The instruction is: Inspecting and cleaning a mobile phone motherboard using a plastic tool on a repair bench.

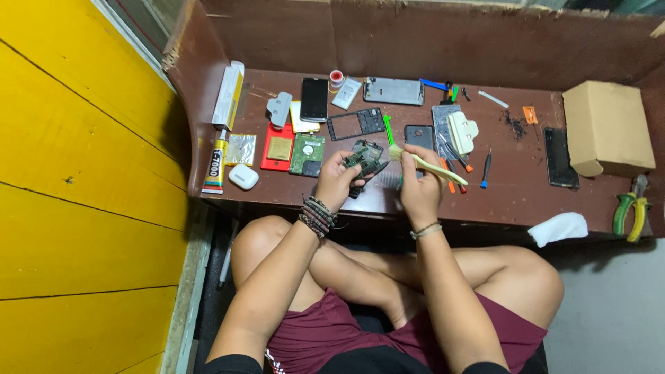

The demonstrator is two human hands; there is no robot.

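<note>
Crossed legs fill the lower frame; above, at centre, the left hand grips a circuit board while the right hand clasps a brush (bristles touching it); brushing looks underway, with loose parts around.

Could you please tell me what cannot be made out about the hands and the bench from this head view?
- Circuit board: partly covered by the left hand; its components are too small to tell.
- Brush: its handle end is hidden inside the right hand.
- Pliers: cut off near the right edge.
- Screwdrivers: tips too small to tell the type.
- Cardboard box: closed, contents hidden.
</note>
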